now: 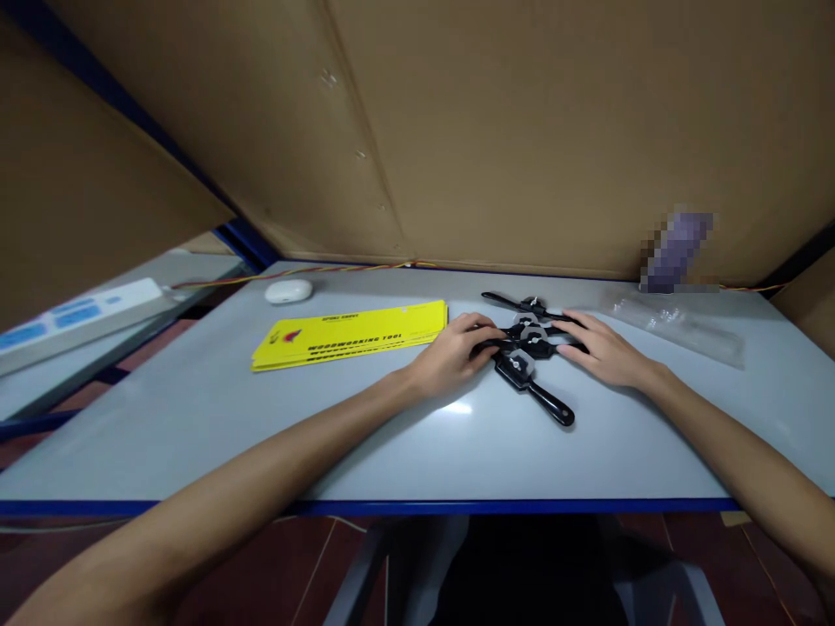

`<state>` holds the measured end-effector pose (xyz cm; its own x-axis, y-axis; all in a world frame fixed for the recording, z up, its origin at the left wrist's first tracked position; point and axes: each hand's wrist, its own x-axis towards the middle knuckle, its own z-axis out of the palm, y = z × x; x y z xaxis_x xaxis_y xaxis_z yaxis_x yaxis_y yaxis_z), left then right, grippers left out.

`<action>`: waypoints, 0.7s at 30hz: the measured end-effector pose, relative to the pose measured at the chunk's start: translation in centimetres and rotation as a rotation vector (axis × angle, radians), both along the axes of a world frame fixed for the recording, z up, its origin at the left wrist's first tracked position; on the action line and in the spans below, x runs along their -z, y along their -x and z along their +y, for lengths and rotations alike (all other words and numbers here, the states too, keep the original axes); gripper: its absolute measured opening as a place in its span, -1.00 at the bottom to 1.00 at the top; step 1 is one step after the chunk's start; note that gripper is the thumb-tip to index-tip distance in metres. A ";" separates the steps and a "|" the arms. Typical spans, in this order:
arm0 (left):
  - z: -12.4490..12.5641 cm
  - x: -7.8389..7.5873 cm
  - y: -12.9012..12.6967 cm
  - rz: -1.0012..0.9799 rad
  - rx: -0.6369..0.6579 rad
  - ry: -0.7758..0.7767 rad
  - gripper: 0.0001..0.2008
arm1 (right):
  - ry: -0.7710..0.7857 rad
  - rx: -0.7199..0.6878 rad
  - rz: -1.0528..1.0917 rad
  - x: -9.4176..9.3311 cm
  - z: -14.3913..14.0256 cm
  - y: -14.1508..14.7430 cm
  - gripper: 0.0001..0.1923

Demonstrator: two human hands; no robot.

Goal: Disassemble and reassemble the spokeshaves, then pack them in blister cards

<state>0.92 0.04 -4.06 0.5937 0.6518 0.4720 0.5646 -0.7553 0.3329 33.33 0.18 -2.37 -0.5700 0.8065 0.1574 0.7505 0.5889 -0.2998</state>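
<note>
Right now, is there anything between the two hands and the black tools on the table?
Nothing visible does. The left hand and the right hand already rest on the black tools, one at each side. The yellow cards lie apart, to the left.

Black spokeshaves (pixel 530 348) with long handles and grey metal centre plates are shown piled crosswise on the grey table (pixel 196 417), towards its far middle. One handle (pixel 551 405) is angled out toward the near edge; another (pixel 505 301) is directed to the rear. The exact count cannot be determined.
</note>
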 end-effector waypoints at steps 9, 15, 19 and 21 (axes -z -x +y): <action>-0.5 -0.9 -0.3 0.119 0.152 -0.095 -0.70 | -0.098 -0.034 0.113 0.3 -0.2 0.4 -0.55; -1.3 -1.9 0.3 0.237 0.169 -0.025 -0.63 | -0.146 0.012 0.131 0.7 0.1 0.3 -0.57; -1.5 -1.7 0.4 0.245 0.158 0.029 -0.64 | -0.210 0.017 0.189 0.4 -0.5 0.7 -0.60; -1.6 -1.5 0.2 0.223 0.141 0.045 -0.69 | -0.294 0.011 0.227 -0.1 -1.5 1.4 -0.63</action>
<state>0.74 -1.51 -2.52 0.7660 0.5729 0.2917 0.5182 -0.8188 0.2472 31.96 -1.32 -2.31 -0.4855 0.7137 0.5048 0.6908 0.6672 -0.2788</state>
